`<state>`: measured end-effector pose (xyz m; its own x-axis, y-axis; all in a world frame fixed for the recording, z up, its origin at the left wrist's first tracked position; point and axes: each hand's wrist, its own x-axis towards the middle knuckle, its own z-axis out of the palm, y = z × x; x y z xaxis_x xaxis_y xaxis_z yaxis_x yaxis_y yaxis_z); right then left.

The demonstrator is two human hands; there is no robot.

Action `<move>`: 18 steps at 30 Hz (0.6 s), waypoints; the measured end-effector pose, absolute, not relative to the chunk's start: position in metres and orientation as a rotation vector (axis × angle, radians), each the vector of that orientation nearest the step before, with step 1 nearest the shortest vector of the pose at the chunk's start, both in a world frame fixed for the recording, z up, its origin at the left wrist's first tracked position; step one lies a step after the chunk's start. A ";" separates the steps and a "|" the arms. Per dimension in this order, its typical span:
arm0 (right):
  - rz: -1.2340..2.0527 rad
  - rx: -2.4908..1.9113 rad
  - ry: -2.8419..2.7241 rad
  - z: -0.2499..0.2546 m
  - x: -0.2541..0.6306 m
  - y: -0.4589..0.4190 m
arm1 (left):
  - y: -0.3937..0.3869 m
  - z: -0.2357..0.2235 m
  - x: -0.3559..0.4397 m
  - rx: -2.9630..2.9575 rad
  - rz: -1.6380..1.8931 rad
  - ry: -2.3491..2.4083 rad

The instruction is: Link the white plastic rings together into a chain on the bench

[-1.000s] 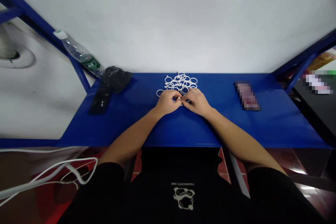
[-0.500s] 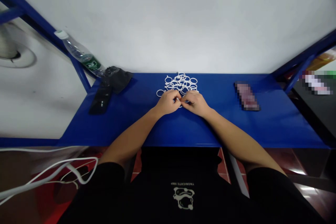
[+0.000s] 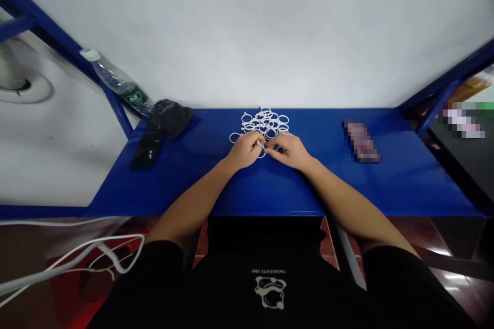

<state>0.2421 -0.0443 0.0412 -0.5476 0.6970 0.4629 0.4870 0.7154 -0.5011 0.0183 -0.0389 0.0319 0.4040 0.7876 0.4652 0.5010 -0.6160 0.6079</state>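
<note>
Pinched in the fingers of my left hand is a white plastic ring; a small white tab of it shows at the fingertips and part of its loop hangs below. My right hand faces it from the other side, thumb and fingertips closed at the tab's end. Just beyond both hands lies a loose pile of several white rings with small knobs, overlapping on the blue table. One ring lies apart by my left knuckles. My fingers partly hide the held ring.
A plastic bottle leans at the back left beside a crumpled black bag and a black phone-like object. To the right lies a blurred-out flat object. A white wall rises behind the table; white cables hang at lower left.
My right fingertips have drawn slightly back from my left ones, and more of the white ring's tab and loop shows between them. The pile stays as it was.
</note>
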 end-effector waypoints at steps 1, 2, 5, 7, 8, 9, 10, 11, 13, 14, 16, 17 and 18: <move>0.401 -0.921 -2.264 0.042 0.246 -0.042 | -0.039 0.033 0.016 2.284 1.041 1.101; 0.382 -0.955 -2.269 0.043 0.249 -0.040 | -0.039 0.034 0.014 2.278 1.009 1.087; 0.320 -1.075 -2.326 0.046 0.261 -0.033 | -0.040 0.036 0.011 2.289 0.838 1.043; 0.295 -1.136 -2.376 0.047 0.267 -0.030 | -0.041 0.035 0.011 2.336 0.694 1.031; 0.289 -1.153 -2.396 0.047 0.268 -0.029 | -0.041 0.035 0.012 2.365 0.630 1.033; 0.286 -1.164 -2.412 0.046 0.269 -0.029 | -0.041 0.034 0.013 2.393 0.577 1.039; 0.287 -1.170 -2.424 0.045 0.270 -0.029 | -0.040 0.033 0.013 2.412 0.540 1.052; 0.293 -1.168 -2.437 0.044 0.270 -0.029 | -0.039 0.032 0.013 2.419 0.524 1.073; 0.314 -1.149 -2.474 0.043 0.269 -0.030 | -0.037 0.029 0.012 2.411 0.541 1.119; 0.324 -1.136 -2.495 0.042 0.269 -0.030 | -0.035 0.028 0.012 2.406 0.566 1.141; 0.330 -1.128 -2.515 0.043 0.269 -0.030 | -0.032 0.025 0.009 2.405 0.627 1.176; 0.326 -1.138 -2.511 0.044 0.269 -0.030 | -0.030 0.024 0.008 2.406 0.657 1.188; 0.319 -1.154 -2.501 0.045 0.270 -0.030 | -0.029 0.023 0.007 2.405 0.683 1.197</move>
